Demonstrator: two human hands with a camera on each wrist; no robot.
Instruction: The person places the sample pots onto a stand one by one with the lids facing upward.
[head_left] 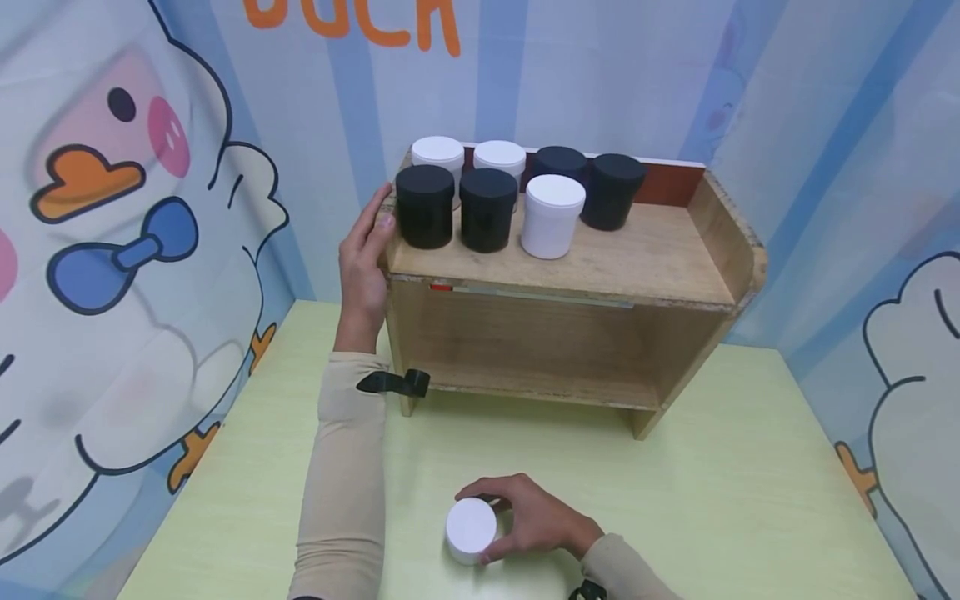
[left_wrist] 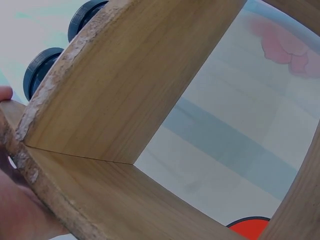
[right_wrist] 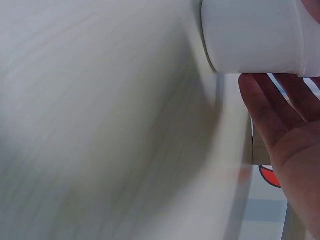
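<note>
My left hand (head_left: 365, 283) grips the left side board of a small wooden shelf (head_left: 667, 258), its thumb lying near the top board's front corner. In the left wrist view, part of that hand (left_wrist: 25, 212) shows at the edge of the wood. Down on the table, my right hand (head_left: 542, 518) holds a white lidded jar (head_left: 471, 527) from its right side, thumb in front and fingers behind. The jar stands upright. Up close in the right wrist view, fingertips touch the wall of the jar (right_wrist: 252, 37); its lid is largely cut off.
On the shelf top stand several black jars (head_left: 424, 208) and three white jars (head_left: 553, 218), grouped toward the left, with bare board (head_left: 675, 242) at the right. The pale green table (head_left: 720, 483) spreads around. Printed cloth (head_left: 615, 75) hangs behind and at both sides.
</note>
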